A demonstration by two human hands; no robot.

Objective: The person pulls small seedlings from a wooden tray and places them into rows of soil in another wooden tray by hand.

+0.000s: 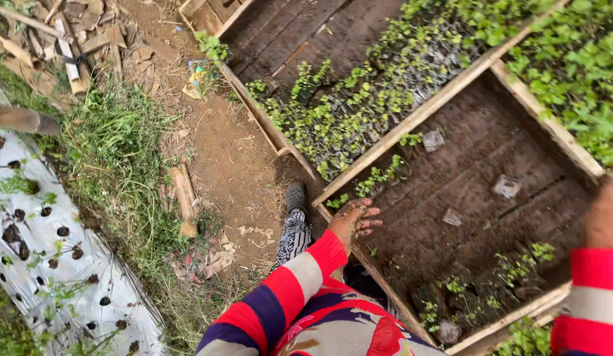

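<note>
The soil-caked left hand [353, 221], fingers spread, rests on the wooden seedling tray [412, 118] edge for balance; the right hand [606, 214] grips its far rim, fingers hidden, cannot tell

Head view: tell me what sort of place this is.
Probably an outdoor plant nursery. Wooden-framed seedling beds hold small green seedlings in dark soil, perforated silver plastic mulch sheet covers a row, and the soil-covered left hand rests on a frame.
</note>
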